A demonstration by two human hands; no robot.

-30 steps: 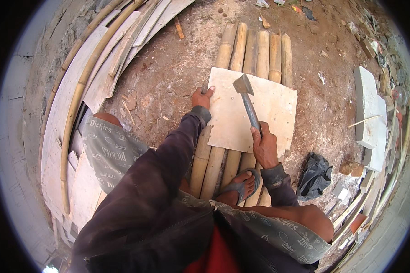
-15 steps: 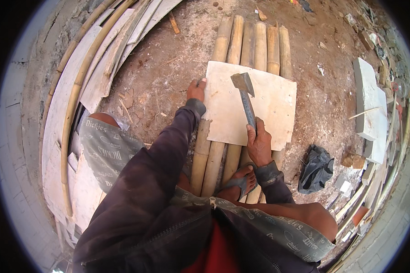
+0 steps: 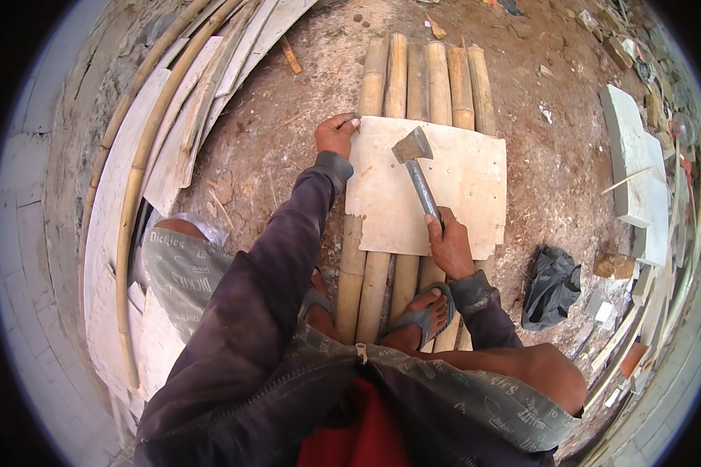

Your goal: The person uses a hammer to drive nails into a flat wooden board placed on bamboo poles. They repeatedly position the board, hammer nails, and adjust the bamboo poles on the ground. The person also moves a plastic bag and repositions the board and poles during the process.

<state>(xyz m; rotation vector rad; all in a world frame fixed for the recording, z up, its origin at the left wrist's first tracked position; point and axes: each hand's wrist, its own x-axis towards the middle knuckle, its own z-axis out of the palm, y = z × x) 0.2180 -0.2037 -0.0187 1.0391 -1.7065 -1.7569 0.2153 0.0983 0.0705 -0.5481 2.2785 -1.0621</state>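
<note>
A thin pale board, ragged at its lower left corner, lies across a row of split bamboo poles. At the board's upper left corner, my left hand is closed, its fingertips gripping the edge. My right hand is wrapped round the handle of a small hatchet with a worn metal head. The hatchet is over the board's right half, its head pointing away from me. Whether the head touches the board, I cannot tell. Small nail-like dots show on the board.
Long boards and a curved bamboo pole lie along the left. On the right are a black plastic bag, white blocks and scrap wood. My sandalled foot rests by the poles' near ends.
My left hand has slid away from me along the board's left edge to its upper corner. My right hand still holds the hatchet over the board, nearly unmoved.
</note>
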